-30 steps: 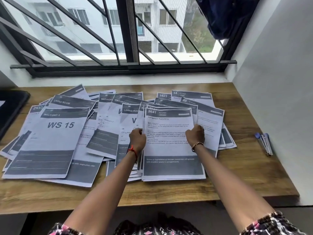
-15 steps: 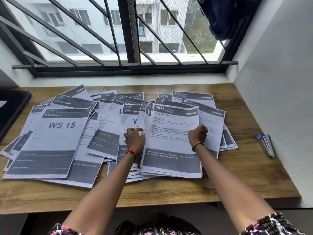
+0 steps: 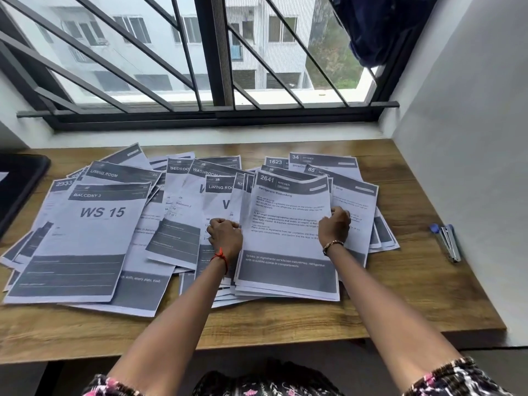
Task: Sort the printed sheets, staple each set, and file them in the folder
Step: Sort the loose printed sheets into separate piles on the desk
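Holds the 2641 stack (image 3: 285, 212) by both side edges: left hand (image 3: 225, 234) curled tight on its left edge, right hand (image 3: 334, 227) curled on its right edge. Keeps the stack's far end bowed up a little off the papers underneath, probably to square these kitchen pages into one set and keep them apart from the loose spread. To the left of the 2641 stack, fanned over the bench (image 3: 414, 281): unsorted sheets, the WS 15 sheet (image 3: 94, 224) farthest out. Well to the right of the 2641 stack, untouched: the stapler (image 3: 447, 242), handy for the right hand once the edges are even. Far left of the 2641 stack: a dark flat thing (image 3: 20, 184), perhaps the folder; cannot tell. Sorting in hand, stapling not yet begun.
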